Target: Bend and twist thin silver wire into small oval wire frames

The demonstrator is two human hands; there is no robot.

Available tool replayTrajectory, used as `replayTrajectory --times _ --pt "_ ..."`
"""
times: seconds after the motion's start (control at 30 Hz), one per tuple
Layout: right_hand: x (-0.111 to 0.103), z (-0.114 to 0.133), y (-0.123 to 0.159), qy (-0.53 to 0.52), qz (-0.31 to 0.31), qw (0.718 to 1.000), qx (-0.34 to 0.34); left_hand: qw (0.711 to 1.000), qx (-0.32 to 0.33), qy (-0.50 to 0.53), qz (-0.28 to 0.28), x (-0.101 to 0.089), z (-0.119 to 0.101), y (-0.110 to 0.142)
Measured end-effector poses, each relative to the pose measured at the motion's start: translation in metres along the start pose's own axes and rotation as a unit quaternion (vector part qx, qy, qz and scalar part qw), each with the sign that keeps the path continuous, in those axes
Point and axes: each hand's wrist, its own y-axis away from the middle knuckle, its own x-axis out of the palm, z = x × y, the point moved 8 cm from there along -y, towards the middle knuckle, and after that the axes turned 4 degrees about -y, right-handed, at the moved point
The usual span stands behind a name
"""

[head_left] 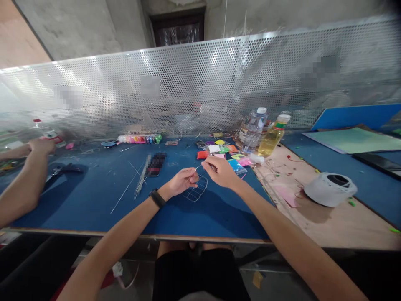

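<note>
My left hand point(181, 181), with a dark band on its wrist, pinches a thin wire point(199, 167) over the blue table mat. The fingertips of my right hand point(221, 171) are closed on the wire's other end, close to the left fingers. Just below both hands is a small grid of bent wire point(194, 194) with a rounded outline; whether the held wire joins it I cannot tell. Left of my left hand lies a bundle of straight wires point(141, 180), with a few loose ones beside it.
Colourful small packets point(215, 149) lie beyond my right hand, near clear bottles point(251, 129) and a bottle of yellow liquid point(273, 136). A white roll-shaped object point(329, 190) stands at right. Another person's arm point(26, 179) reaches in at left. A perforated metal screen point(188, 90) borders the back.
</note>
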Motion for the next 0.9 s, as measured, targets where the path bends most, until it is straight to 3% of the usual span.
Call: replayTrajectory --times 0.1,0.17,0.3,0.43,0.6,0.9 --pt "0.001 -0.013 -0.001 -0.011 0.019 0.999 0.037 0.992 0.025 -0.111 -0.048 -0.023 -0.015 -0.008" --pt "0.001 -0.02 -0.001 -0.008 0.024 0.999 0.047 0.966 0.028 -0.25 -0.055 -0.035 -0.026 -0.014" --pt "0.001 -0.033 -0.001 -0.004 0.015 0.997 0.072 0.893 0.062 -0.44 -0.074 -0.051 -0.04 -0.018" --pt "0.009 -0.048 0.003 -0.029 0.055 0.989 0.137 0.785 0.124 -0.597 -0.112 -0.053 -0.046 -0.008" --pt "0.009 -0.052 0.004 -0.02 0.061 0.988 0.139 0.713 0.126 -0.681 -0.109 -0.046 -0.036 -0.001" --pt "0.003 -0.052 0.003 0.013 0.056 0.99 0.132 0.663 0.044 -0.723 -0.189 -0.046 -0.034 0.007"
